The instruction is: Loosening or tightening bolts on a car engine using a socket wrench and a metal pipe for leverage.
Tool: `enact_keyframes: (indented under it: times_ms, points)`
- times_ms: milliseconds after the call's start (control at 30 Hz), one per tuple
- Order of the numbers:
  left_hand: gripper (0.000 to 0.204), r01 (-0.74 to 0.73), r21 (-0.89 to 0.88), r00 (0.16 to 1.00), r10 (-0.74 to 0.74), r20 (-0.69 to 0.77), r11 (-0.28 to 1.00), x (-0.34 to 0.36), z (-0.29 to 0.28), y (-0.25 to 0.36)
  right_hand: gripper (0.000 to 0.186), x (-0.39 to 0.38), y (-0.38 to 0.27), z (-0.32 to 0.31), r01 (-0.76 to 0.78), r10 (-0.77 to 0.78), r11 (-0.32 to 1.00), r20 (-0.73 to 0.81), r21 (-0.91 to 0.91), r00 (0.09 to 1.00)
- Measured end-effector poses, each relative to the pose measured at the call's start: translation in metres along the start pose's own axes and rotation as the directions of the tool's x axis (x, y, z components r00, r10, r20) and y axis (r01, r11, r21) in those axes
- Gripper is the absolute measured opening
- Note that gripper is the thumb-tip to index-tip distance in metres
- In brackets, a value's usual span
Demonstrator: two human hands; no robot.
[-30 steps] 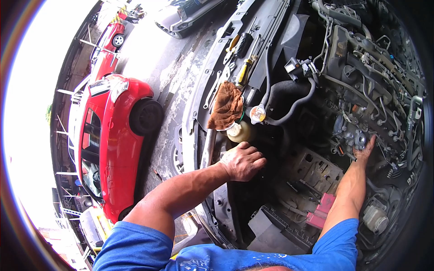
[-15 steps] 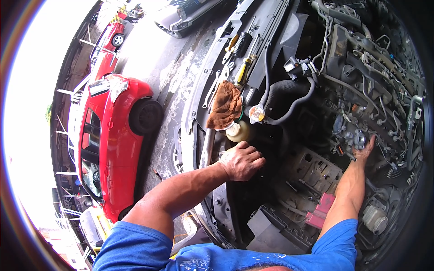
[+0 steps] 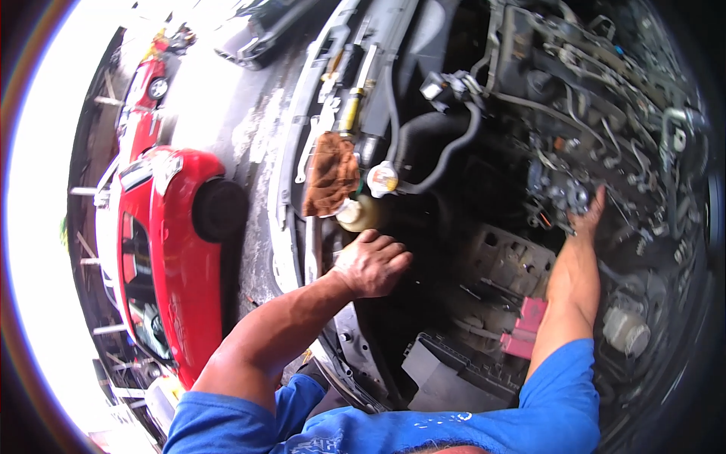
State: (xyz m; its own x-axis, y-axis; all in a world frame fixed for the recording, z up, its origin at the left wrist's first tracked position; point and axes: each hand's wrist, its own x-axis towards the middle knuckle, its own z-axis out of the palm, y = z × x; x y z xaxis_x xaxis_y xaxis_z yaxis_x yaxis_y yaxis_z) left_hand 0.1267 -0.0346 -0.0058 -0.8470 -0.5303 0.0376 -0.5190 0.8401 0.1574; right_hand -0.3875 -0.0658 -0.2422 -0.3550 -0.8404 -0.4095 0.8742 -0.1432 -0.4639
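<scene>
My left hand (image 3: 372,263) is closed with its knuckles up, at the front edge of the engine bay, just below a yellowed plastic reservoir (image 3: 359,215). Whatever its curled fingers may hold is hidden from above. Deep in the bay, my right hand (image 3: 588,214) grips a grey metal engine part with round openings (image 3: 578,198) on the side of the engine (image 3: 560,98). One digit stretches along the part's right side; the others are mostly out of sight beneath it.
A brown rag (image 3: 331,174), a yellow-handled screwdriver (image 3: 352,112) and several wrenches lie along the front panel. Nearby are a radiator cap (image 3: 383,179), a black hose (image 3: 463,155), a pink-red cover (image 3: 523,327) and a black box (image 3: 454,378). A red car (image 3: 174,265) stands at left.
The whole view has shifted, so the bay and both hands appear further left and my right hand slightly higher. Both hands keep their places relative to the car.
</scene>
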Motion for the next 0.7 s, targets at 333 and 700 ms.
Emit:
enact_keyframes:
  times_ms: [333, 700]
  points:
    - [0.028, 0.016, 0.014, 1.000, -0.015, -0.026, 1.000, 0.010, 0.004, 0.004, 0.056, 0.014, 0.011, 0.010, -0.036, 0.037, 0.995, -0.007, 0.089, 0.999]
    - [0.028, 0.022, 0.000, 1.000, -0.022, -0.016, 1.000, 0.011, 0.001, 0.008, 0.049, -0.001, 0.016, 0.038, -0.007, 0.025, 0.992, -0.138, 0.129, 0.990]
